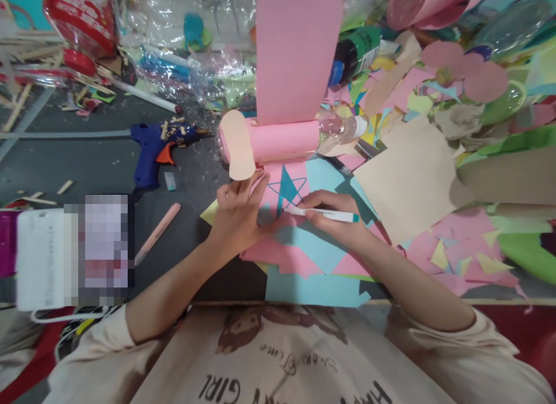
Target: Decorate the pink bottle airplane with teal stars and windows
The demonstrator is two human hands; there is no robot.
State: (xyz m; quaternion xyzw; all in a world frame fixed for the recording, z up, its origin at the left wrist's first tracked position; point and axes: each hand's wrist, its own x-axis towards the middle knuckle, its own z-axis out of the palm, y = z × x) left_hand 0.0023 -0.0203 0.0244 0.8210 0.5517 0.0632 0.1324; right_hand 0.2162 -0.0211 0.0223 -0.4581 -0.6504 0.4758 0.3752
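Observation:
A white marker [328,214] with a teal end is pinched in my right hand [336,210]. Its tip touches a lower point of a teal star [288,188] drawn on pink paper [269,210]; part of the star is coloured in. My left hand [241,210] lies on the paper's left side with fingers extended, its thumb near the marker tip. Just beyond my left fingertips is a cream peanut-shaped paper piece [240,146] at the end of a pink-wrapped clear bottle [286,139]. A larger pink sheet [297,50] extends from the bottle. Light blue paper [325,241] lies beneath the pink paper.
To the left are a blue glue gun [147,152], a pink pen [158,233] and a white box-like device [41,259]. Paper scraps [464,247] and a beige sheet [403,178] cover the right. A dark bottle [354,53] and a red container [80,24] stand farther back.

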